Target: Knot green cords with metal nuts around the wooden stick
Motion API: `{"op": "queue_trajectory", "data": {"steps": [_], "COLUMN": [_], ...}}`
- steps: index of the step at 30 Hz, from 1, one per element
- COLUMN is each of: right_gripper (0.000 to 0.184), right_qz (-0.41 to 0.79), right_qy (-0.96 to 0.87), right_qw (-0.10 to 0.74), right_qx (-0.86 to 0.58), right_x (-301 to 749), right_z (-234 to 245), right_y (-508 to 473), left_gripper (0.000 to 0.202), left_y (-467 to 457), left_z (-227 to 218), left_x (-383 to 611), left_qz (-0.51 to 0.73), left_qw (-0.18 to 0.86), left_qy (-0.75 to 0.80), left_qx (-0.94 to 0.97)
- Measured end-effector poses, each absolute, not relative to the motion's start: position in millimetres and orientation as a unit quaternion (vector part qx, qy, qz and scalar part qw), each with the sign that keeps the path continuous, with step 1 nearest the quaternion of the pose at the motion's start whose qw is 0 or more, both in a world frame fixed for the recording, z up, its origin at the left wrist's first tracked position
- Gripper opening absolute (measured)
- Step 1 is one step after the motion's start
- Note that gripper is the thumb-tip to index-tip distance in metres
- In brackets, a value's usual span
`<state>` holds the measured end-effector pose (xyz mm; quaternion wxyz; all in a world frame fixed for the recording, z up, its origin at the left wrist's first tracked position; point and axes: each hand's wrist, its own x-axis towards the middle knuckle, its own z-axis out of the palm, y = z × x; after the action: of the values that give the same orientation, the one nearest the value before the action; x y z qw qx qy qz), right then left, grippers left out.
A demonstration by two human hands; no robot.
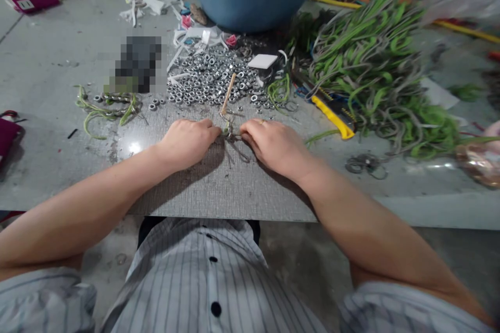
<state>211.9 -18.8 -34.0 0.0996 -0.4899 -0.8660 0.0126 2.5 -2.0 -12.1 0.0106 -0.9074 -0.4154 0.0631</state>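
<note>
As both hands met above the table (219, 195), a knotted cord piece (228, 130) lay between them, pinched by the left hand (187, 141) and right hand (275, 146). The step appeared to be tightening; the next move called for even tension. Beyond lay a thin stick (228, 94), hex nuts (203, 80) and a blue basin (250, 2).

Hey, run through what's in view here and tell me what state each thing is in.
Left hand: fingers curled, grip unclear
Right hand: fingers curled, grip unclear
Small piece between the hands: too blurred to tell
Nuts: loose, heaped
Green-and-grey cords: tangled, piled
Blue basin: upright, inside mostly hidden
Yellow tool: lying down
Wooden stick: slanted
Striped shirt: sleeves pushed up
</note>
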Motion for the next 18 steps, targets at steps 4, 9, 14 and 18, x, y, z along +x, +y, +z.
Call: {"op": "queue_trajectory", "data": {"steps": [4, 9, 14, 18], "right_gripper": [0.018, 0.029, 0.028, 0.029], "right_qz": [0.034, 0.067, 0.100, 0.104], "right_qy": [-0.859, -0.841, -0.812, -0.806], "right_qw": [0.121, 0.155, 0.078, 0.055], "right_qx": [-0.496, -0.514, -0.570, -0.580], "right_x": [211.5, 203.2, 196.2, 195.3], "right_z": [-37.0, -37.9, -28.1, -23.4], "right_y": [-19.3, -24.5, -29.5, -29.9], "left_gripper": [0.038, 0.034, 0.036, 0.040], "left_y": [-1.7, -4.0, -7.0, -7.1], "left_z": [-11.9, -13.0, -14.2, -15.9], "left_x": [4.8, 10.8, 12.9, 11.3], "left_qz": [0.045, 0.016, -0.001, -0.004], "left_qw": [-0.015, -0.048, -0.066, -0.066], "left_qy": [-0.433, -0.471, -0.502, -0.506], "left_qx": [-0.900, -0.881, -0.862, -0.860]}}
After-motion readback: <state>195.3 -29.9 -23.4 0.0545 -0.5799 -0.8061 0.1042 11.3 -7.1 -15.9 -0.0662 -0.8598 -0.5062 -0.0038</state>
